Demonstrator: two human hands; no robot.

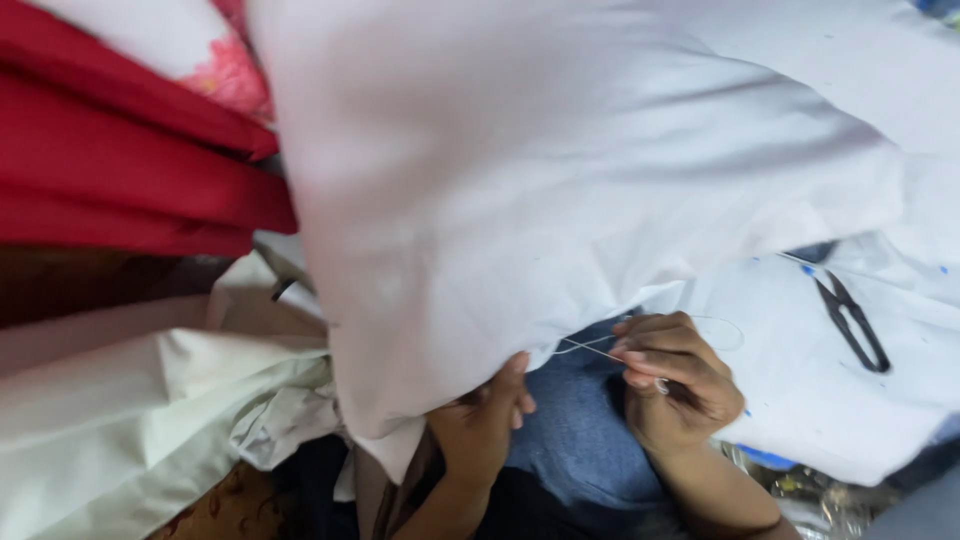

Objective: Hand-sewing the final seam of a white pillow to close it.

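Note:
A big white pillow-like cushion fills the middle of the head view. My left hand grips its lower edge from beneath, thumb pressed on the white fabric. Just to the right, my right hand pinches a thin needle with white thread running back to the cushion's edge; a loop of thread curves above the fingers. A ring shows on one right finger. Blue denim lies under both hands.
Black thread snips lie on white cloth at the right. Red fabric and a floral piece are at the upper left. Cream and pale cloths pile at the lower left.

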